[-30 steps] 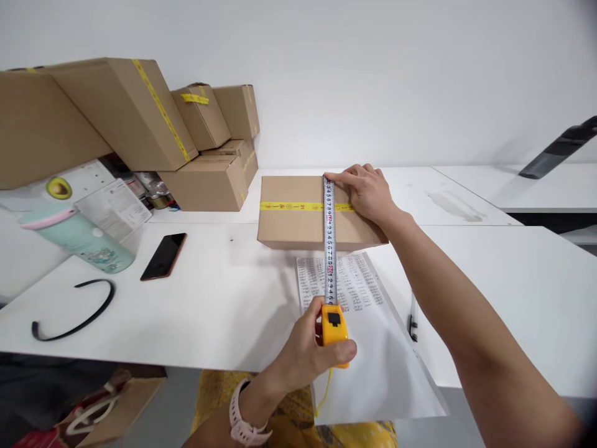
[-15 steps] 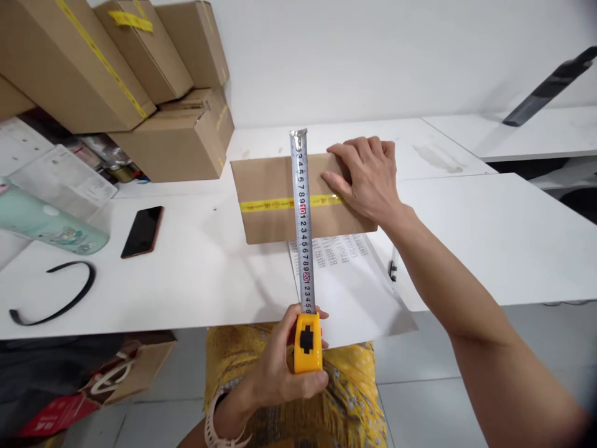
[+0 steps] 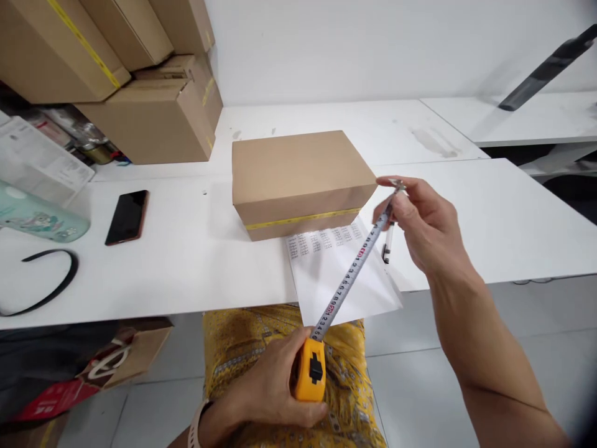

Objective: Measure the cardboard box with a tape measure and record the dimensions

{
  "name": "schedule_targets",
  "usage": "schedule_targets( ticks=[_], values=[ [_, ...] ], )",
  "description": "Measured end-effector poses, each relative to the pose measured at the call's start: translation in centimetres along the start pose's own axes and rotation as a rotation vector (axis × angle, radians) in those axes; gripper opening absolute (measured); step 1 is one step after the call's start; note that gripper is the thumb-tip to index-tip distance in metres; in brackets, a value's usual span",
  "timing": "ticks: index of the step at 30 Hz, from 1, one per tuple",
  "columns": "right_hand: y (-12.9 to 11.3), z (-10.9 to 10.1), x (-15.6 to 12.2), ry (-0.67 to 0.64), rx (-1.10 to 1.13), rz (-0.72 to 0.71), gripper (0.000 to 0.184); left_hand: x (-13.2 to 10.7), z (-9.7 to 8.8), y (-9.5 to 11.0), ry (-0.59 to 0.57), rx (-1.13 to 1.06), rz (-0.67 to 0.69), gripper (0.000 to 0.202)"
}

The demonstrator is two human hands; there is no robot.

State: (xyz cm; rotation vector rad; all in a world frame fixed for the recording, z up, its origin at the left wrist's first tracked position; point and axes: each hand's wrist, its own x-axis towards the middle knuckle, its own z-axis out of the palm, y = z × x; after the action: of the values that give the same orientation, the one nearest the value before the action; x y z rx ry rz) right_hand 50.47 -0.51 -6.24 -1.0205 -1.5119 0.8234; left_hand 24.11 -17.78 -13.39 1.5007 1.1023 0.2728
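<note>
My left hand (image 3: 275, 379) is wrapped round the yellow case of a tape measure (image 3: 311, 373), low over my lap. Its silver blade runs out slantwise to the upper right. My right hand (image 3: 426, 224) pinches the metal end of that blade between thumb and fingers, close to the right front corner of a cardboard box (image 3: 303, 165). The box lies on the table with a strip of yellow tape along its front side. Under its front edge is a printed sheet of paper (image 3: 345, 280), which overhangs the table edge. A pen (image 3: 388, 246) lies below my right hand, partly hidden.
At the left, several cardboard boxes (image 3: 149, 124) are stacked by the wall. A phone (image 3: 127, 216), a mint-green bottle (image 3: 41, 214) and a black curved band (image 3: 65, 286) lie on the white table (image 3: 224, 261). A dark upright object (image 3: 545, 74) stands at the far right.
My right hand has left the box and now pinches the blade's end. The blade has swung from upright to slanting right. The box has been laid down, showing its plain top.
</note>
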Motion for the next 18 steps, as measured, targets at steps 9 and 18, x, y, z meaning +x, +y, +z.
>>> schedule_targets(
  ticks=[9, 18],
  values=[
    [1.0, 0.8, -8.5, -0.231, 0.145, 0.059, 0.009, 0.0, -0.1, -1.1, 0.339, -0.210, 0.057, 0.104],
    [3.8, 2.2, -8.7, -0.218, -0.179, 0.048, 0.015, 0.1, -4.5, 0.4, 0.737, 0.194, 0.472, 0.078]
  ],
)
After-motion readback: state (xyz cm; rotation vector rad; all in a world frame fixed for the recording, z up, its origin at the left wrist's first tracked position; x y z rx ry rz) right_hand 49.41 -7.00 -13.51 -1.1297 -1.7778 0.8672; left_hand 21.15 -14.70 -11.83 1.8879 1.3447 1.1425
